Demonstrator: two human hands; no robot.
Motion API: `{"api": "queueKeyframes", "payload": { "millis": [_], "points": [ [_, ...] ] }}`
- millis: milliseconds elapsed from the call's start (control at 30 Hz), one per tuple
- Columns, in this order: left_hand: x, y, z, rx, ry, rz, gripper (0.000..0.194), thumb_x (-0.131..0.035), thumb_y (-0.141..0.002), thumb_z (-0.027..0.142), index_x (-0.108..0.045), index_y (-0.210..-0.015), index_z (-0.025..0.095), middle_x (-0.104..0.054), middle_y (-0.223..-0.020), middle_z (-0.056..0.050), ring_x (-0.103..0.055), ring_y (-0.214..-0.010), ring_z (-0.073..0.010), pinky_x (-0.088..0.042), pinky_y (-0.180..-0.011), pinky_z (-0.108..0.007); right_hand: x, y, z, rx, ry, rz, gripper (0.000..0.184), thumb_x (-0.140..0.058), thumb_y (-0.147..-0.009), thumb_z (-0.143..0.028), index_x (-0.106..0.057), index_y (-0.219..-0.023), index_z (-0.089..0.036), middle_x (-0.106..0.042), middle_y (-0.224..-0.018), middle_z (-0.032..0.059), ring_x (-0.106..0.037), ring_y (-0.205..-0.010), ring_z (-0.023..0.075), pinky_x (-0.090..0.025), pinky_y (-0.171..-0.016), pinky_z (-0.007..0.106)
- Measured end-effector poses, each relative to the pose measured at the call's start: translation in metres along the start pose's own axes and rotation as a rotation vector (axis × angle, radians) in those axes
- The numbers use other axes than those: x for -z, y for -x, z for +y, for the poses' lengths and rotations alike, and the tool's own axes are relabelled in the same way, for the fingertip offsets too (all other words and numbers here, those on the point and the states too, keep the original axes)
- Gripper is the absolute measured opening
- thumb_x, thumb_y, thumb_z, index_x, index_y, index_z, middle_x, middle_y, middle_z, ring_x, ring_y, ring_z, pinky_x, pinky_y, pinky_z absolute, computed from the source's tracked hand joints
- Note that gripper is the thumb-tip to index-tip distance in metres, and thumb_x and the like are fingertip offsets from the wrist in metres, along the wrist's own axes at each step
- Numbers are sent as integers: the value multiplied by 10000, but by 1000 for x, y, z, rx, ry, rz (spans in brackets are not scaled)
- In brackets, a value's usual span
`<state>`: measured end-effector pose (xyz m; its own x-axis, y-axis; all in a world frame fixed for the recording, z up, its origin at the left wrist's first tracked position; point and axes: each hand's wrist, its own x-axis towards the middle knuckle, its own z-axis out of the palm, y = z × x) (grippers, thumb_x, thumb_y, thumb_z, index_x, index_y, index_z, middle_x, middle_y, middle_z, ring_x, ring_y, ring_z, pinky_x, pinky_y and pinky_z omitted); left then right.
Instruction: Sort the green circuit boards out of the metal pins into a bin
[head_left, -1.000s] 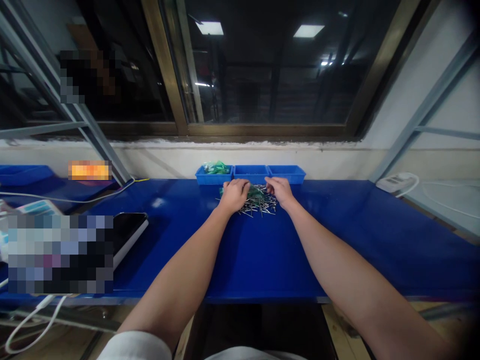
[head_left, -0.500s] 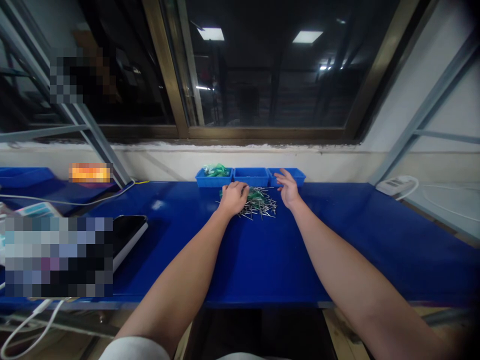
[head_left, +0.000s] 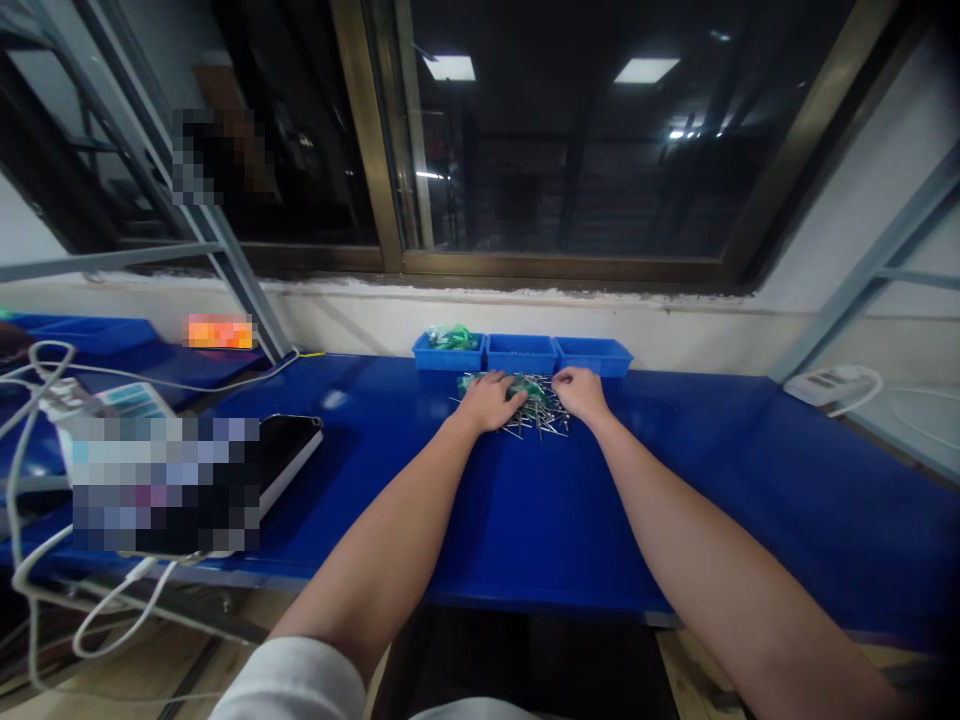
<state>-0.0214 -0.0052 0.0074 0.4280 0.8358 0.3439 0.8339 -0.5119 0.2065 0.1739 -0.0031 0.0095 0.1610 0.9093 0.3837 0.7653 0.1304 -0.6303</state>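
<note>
A loose pile of thin shiny metal rods (head_left: 541,418) lies on the blue table (head_left: 517,510), with green pieces among them. My left hand (head_left: 489,402) rests over the pile's left side, its fingers spread and its thumb pointing right. At the pile's right edge, my right hand (head_left: 583,394) has its fingers drawn together in a pinch; whatever is between them is too small to make out. Just behind the pile stand three blue bins in a row. Green pieces in clear plastic fill the left bin (head_left: 450,362), and tiny bits show in the middle bin (head_left: 521,365). The right bin (head_left: 594,366) stands behind my right hand.
A dark-screened device (head_left: 291,450) with white cables lies on the table at left, partly blurred out. A white power strip (head_left: 829,385) sits at the far right. Grey metal frame posts (head_left: 251,300) rise on both sides, before a window and wall.
My right hand has come down from in front of the right bin to the pile, and its fingers have closed. My left hand's thumb has spread outward. The camera view has turned slightly left.
</note>
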Motion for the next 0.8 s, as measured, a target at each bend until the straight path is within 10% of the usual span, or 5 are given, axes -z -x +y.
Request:
{"api": "queueKeyframes", "payload": {
  "millis": [800],
  "points": [
    [5, 1, 6, -32, 45, 107, 488, -395, -866, 430, -424, -1293, 197, -434, -1357, -107, -334, -1280, -249, -274, -1015, -452, -11, 6, -11, 295, 65, -253, 118, -507, -779, -244, -608, -805, -191, -608, -838, 54, -489, -830, 189, -366, -769, 318]
  ]
}}
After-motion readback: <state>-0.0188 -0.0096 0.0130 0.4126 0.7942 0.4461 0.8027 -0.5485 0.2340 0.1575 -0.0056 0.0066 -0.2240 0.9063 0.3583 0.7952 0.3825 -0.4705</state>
